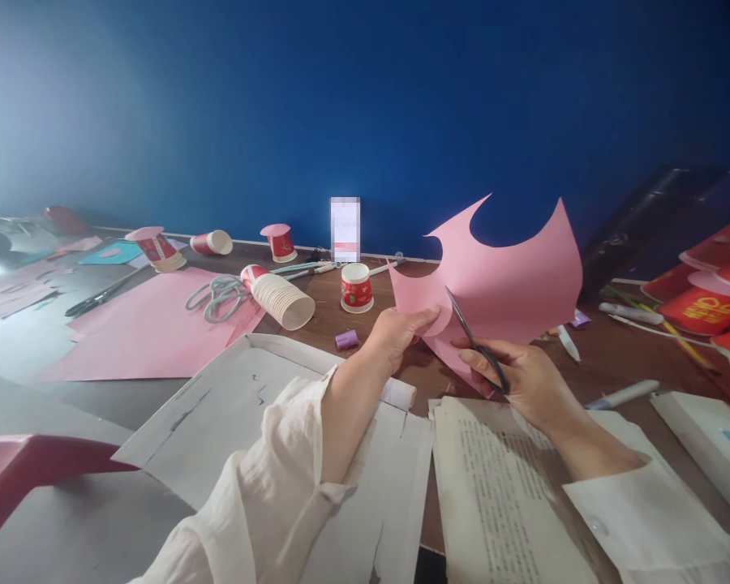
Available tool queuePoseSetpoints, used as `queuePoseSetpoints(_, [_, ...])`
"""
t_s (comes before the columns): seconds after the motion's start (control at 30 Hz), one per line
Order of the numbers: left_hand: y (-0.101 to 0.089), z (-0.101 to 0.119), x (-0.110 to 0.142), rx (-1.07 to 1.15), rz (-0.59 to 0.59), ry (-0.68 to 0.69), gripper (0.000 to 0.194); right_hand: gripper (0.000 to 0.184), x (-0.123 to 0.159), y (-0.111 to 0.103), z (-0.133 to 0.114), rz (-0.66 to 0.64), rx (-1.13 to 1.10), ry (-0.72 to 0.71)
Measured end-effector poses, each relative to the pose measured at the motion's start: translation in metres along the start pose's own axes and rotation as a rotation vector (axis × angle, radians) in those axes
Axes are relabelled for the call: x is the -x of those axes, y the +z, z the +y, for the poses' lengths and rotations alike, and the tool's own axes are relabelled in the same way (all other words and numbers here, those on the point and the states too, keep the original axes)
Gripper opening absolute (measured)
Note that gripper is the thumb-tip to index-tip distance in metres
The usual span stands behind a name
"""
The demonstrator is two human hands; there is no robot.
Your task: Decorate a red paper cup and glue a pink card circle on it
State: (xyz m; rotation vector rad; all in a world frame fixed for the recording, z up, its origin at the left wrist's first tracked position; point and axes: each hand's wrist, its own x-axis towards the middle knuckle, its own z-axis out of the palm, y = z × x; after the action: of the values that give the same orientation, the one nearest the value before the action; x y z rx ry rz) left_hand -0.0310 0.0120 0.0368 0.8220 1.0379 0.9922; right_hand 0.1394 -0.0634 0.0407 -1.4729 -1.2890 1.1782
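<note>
My left hand (pixel 395 331) pinches the lower left part of a pink paper sheet (pixel 511 276) and holds it up above the table. Curved cut-outs show along the sheet's top edge. My right hand (pixel 517 377) grips black-handled scissors (pixel 475 342), whose blades lie across the sheet's lower part near my left thumb. Both arms wear white sleeves.
On the brown table (pixel 633 357) lie a large pink sheet (pixel 152 324), a stack of paper cups on its side (pixel 280 298), an upright red cup (pixel 357 288), more cups, grey scissors (pixel 216 294), black scissors (pixel 100 296), pens, an open book (pixel 499 487), a white torn carton (pixel 249 405). Red boxes (pixel 711 308) sit at right.
</note>
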Motion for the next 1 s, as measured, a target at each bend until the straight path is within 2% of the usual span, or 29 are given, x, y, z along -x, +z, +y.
queuePoseSetpoints(0.27, [-0.001, 0.002, 0.002, -0.024, -0.025, -0.017, 0.034, 0.058, -0.001, 0.002, 0.001, 0.031, -0.072, 0.031])
queuePoseSetpoints(0.43, [-0.003, 0.005, 0.003, -0.079, -0.019, 0.037, 0.034, 0.059, -0.001, 0.000, -0.001, 0.012, -0.082, 0.058])
queuePoseSetpoints(0.67, [-0.004, 0.006, 0.004, -0.133, -0.078, -0.005, 0.040, 0.064, -0.003, -0.003, -0.004, 0.019, -0.055, 0.074])
queuePoseSetpoints(0.87, [-0.005, 0.012, 0.010, -0.156, -0.115, 0.054, 0.032, 0.063, -0.002, -0.002, -0.006, 0.016, -0.066, 0.086])
queuePoseSetpoints(1.0, [-0.007, 0.012, 0.009, -0.118, -0.164, 0.062, 0.035, 0.063, 0.001, 0.000, -0.013, 0.032, -0.080, 0.102])
